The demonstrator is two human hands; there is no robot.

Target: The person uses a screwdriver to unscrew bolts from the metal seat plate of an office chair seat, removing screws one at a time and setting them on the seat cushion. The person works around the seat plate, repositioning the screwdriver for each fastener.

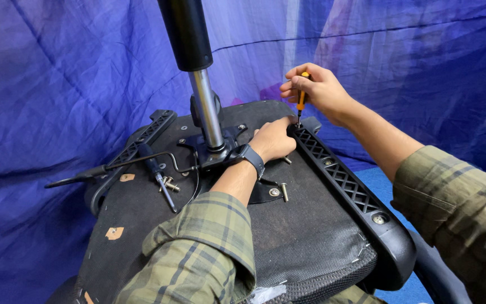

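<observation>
Standing upright: small orange-handled screwdriver, tip entering black lattice armrest bracket at far right edge of upturned chair seat. Gripping handle, fingers closed: right hand. Pressing bracket end, fingers curled: left hand. Lying near left edge: second screwdriver, loose bolts.

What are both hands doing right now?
Left hand: resting on the armrest bracket, holding nothing visible.
Right hand: closed on the orange screwdriver.

1 head view, close above, angled down and forward over an upturned chair seat, blue cloth behind
</observation>
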